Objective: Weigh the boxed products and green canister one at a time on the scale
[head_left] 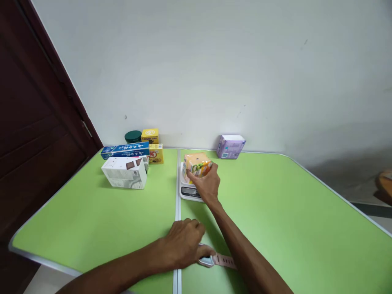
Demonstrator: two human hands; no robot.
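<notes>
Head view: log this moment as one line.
right hand: holds orange pack at scale | left hand: at watch, hold unclear | purple pack: near wall | white box: left of scale

The right arm [241, 245] stretches farther forward, its right hand [208, 182] clasping between thumb and fingers. The left forearm [131, 261] slants in from lower left; the left hand [183, 243] sits nearer the body, back upward, fingers curled.
</notes>
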